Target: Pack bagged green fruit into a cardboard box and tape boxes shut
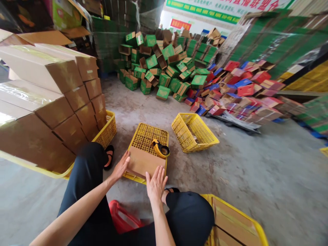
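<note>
A flat brown cardboard piece (143, 162) lies on an upturned yellow plastic crate (148, 135) in front of my knees. My left hand (120, 167) rests with its fingers stretched out against the cardboard's left edge. My right hand (155, 184) lies flat, fingers spread, on its near right corner. A yellow tape dispenser (160, 148) sits on the crate just beyond the cardboard, touched by neither hand.
Taped brown boxes (51, 102) are stacked at the left on a yellow crate (107, 131). Another yellow crate (193, 131) lies tilted to the right. Piles of green (164, 65) and red-blue boxes (241, 92) fill the back. A crate with cardboard (235, 222) sits near right. A red stool (123, 218) is under me.
</note>
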`<state>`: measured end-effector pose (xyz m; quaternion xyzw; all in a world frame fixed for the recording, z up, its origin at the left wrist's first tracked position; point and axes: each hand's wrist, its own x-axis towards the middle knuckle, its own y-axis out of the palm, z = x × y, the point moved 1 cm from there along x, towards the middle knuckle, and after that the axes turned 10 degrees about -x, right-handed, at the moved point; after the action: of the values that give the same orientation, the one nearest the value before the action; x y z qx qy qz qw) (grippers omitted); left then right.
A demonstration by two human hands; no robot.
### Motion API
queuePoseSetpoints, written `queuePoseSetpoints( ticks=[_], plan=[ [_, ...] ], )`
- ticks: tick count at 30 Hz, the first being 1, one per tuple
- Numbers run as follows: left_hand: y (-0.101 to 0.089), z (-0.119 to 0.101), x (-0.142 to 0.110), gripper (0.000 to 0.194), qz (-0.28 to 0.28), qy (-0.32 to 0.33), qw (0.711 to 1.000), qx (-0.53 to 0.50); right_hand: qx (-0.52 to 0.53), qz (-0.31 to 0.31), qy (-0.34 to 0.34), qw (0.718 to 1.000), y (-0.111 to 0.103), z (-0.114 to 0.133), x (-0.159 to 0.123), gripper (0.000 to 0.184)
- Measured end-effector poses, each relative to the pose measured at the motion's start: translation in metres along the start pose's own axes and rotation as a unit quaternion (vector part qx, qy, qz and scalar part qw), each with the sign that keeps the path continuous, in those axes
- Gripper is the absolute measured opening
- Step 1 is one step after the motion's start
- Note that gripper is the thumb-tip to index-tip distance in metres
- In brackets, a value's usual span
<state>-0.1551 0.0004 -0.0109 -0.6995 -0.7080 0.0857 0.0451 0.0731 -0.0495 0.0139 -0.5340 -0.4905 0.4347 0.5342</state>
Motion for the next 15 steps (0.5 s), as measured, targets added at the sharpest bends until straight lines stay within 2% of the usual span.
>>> queuePoseSetpoints(
  ticks=[8,15],
  plan=[
    [-0.005,-0.002,0.010,0.080,0.004,-0.023,0.999,-0.025,0.026,-0.004,-0.067,0.997,-0.002,0.047,0.000,0.088],
    [-0.008,-0.009,0.013,0.081,0.002,-0.028,0.997,-0.069,0.061,0.027,-0.147,0.987,-0.015,0.118,0.017,0.070]
  ],
)
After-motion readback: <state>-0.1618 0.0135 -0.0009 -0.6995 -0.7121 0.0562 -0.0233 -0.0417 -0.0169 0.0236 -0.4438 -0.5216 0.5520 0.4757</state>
